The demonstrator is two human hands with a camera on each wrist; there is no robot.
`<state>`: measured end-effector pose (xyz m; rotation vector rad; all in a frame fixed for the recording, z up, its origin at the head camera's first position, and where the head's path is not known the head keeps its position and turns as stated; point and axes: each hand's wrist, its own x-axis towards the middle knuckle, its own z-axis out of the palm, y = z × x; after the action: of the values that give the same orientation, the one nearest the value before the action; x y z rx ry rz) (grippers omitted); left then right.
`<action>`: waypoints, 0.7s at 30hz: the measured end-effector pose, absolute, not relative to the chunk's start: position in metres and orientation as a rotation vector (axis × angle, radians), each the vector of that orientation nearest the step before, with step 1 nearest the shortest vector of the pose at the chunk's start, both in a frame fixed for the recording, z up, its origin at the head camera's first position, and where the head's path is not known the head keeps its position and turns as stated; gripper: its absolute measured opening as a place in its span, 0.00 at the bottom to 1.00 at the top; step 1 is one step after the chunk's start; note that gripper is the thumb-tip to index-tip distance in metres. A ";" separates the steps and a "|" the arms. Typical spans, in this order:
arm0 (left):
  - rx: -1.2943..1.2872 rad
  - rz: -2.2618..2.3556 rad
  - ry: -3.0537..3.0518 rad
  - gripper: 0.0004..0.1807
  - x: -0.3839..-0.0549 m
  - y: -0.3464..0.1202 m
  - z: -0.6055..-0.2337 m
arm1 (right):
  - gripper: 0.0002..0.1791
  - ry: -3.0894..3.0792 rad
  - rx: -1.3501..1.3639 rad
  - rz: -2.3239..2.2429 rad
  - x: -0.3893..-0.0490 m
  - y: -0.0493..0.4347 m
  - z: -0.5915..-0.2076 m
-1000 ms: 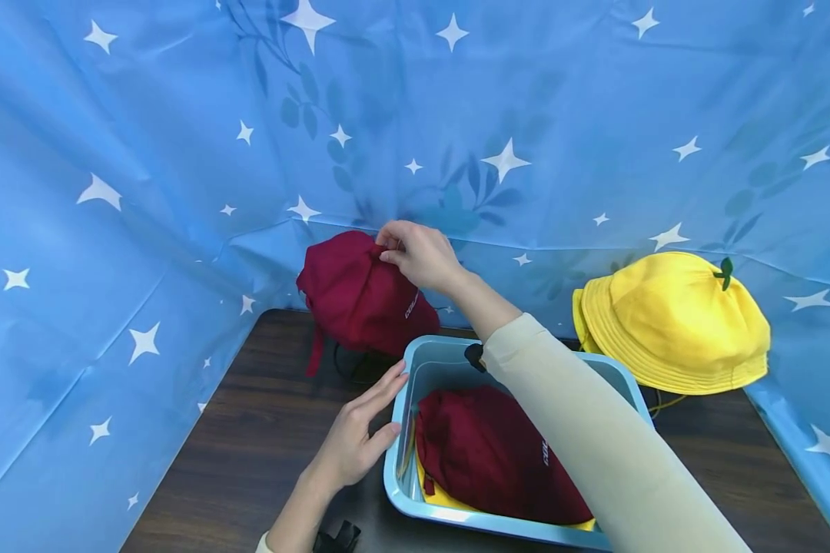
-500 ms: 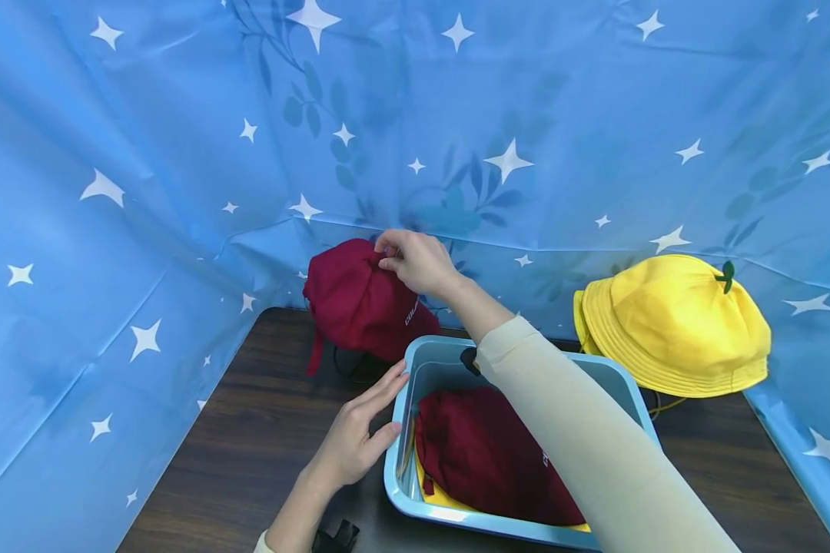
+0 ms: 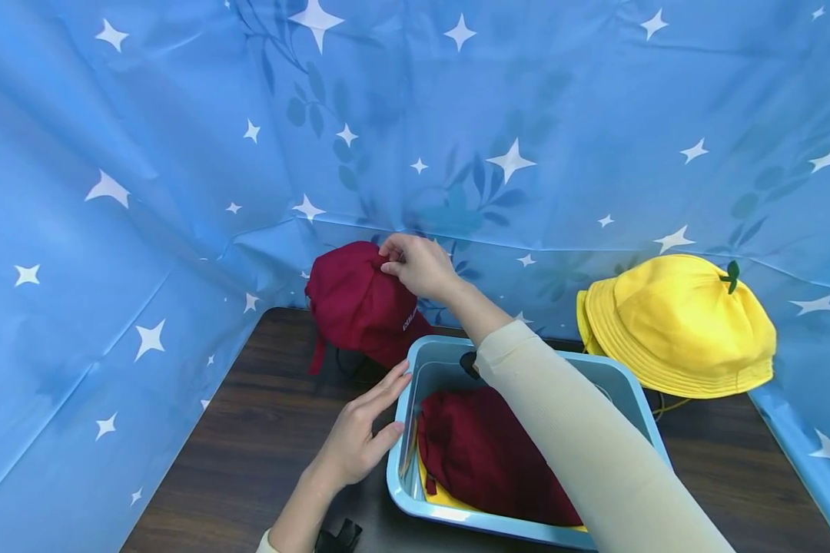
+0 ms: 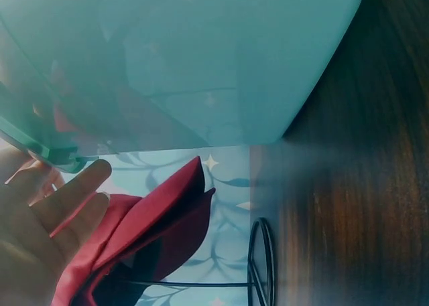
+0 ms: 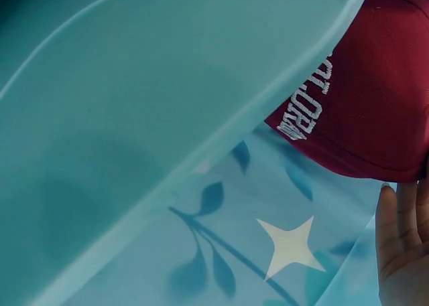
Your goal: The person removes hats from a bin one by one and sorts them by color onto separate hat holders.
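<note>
At the back left, my right hand (image 3: 422, 265) pinches the top of a dark red bucket hat (image 3: 360, 296) with white lettering. In the right wrist view, fingers of my right hand (image 5: 405, 252) lie at the edge of the red hat (image 5: 382, 85). My left hand (image 3: 356, 438), its fingers extended, touches the left rim of a light blue bin (image 3: 400, 468). Inside the bin lies another dark red hat (image 3: 484, 453), on top of something yellow (image 3: 446, 498). My right sleeve hides part of both bin and hat.
A yellow bucket hat (image 3: 685, 322) with a green leaf tip stands at the back right. Black wire loops (image 4: 261, 259) show below the held hat. A blue star-patterned backdrop (image 3: 567, 100) encloses the dark wooden table (image 3: 249, 445).
My right hand and the pinched red hat have moved slightly down and toward the bin. The left hand stays at the bin's rim.
</note>
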<state>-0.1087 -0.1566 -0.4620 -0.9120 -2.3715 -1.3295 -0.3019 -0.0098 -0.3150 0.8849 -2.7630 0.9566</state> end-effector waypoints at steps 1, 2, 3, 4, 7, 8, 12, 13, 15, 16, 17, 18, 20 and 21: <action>-0.912 -1.327 -2.373 0.31 -0.109 -0.157 -0.462 | 0.08 -2.763 0.882 0.958 -0.302 -0.010 -0.315; -0.911 -1.323 -2.375 0.31 -0.109 -0.157 -0.462 | 0.09 -2.764 0.880 0.960 -0.302 -0.010 -0.315; -0.910 -1.320 -2.377 0.31 -0.109 -0.157 -0.462 | 0.09 -2.765 0.878 0.963 -0.301 -0.010 -0.315; -0.911 -1.316 -2.378 0.31 -0.109 -0.157 -0.462 | 0.09 -2.765 0.879 0.966 -0.301 -0.010 -0.316; -0.907 -1.309 -2.381 0.31 -0.108 -0.157 -0.463 | 0.09 -2.758 0.885 0.971 -0.300 -0.009 -0.317; -0.906 -1.309 -2.382 0.31 -0.108 -0.157 -0.463 | 0.10 -2.756 0.891 0.970 -0.299 -0.009 -0.317; -0.907 -1.318 -2.376 0.31 -0.108 -0.156 -0.463 | 0.11 -2.753 0.917 0.961 -0.298 -0.006 -0.315; -0.908 -1.319 -2.375 0.31 -0.108 -0.156 -0.463 | 0.12 -2.754 0.926 0.955 -0.297 -0.005 -0.314; -0.910 -1.321 -2.373 0.31 -0.108 -0.156 -0.463 | 0.14 -2.757 0.937 0.941 -0.296 -0.001 -0.311; -0.912 -1.322 -2.373 0.31 -0.108 -0.156 -0.463 | 0.14 -2.757 0.938 0.932 -0.295 0.001 -0.309; -0.914 -1.323 -2.372 0.31 -0.108 -0.156 -0.462 | 0.15 -2.758 0.939 0.924 -0.294 0.003 -0.307; -0.915 -1.323 -2.371 0.31 -0.108 -0.157 -0.462 | 0.15 -2.760 0.940 0.914 -0.293 0.005 -0.305; -0.915 -1.323 -2.370 0.31 -0.108 -0.157 -0.462 | 0.16 -2.763 0.941 0.907 -0.292 0.009 -0.301; -0.913 -1.324 -2.370 0.31 -0.108 -0.157 -0.462 | 0.17 -2.764 0.942 0.906 -0.291 0.011 -0.299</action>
<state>-0.1083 -0.1572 -0.4616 -0.9131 -2.3701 -1.3238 -0.2908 0.0107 -0.2991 0.9416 -2.7639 0.9057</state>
